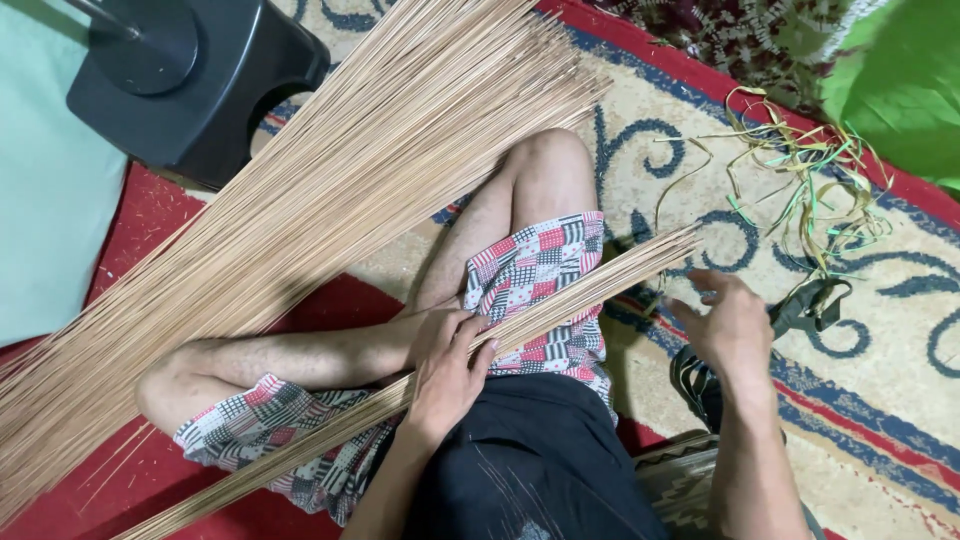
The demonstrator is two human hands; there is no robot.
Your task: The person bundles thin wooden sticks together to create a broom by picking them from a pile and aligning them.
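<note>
Two bundles of thin tan sticks show in the head view, and the hands deal only with the smaller one. That small bundle of sticks lies across the person's lap, its long axis running from low at the left edge of the carpet up toward the right, over the patchwork shorts. The left hand is wrapped around it near its middle, fingers curled over the top, so this hand is the one on the bundle. The right hand hangs open and holds nothing, fingers spread, just beyond and below the bundle's upper right tips, apart from them. A dark strap lies on the carpet just past that hand, and a tangle of yellow and green strips sits farther toward the carpet's right border. The large pile of sticks fans along a similar slant above the left knee, well apart from both hands, beside a black stool at the upper left.
</note>
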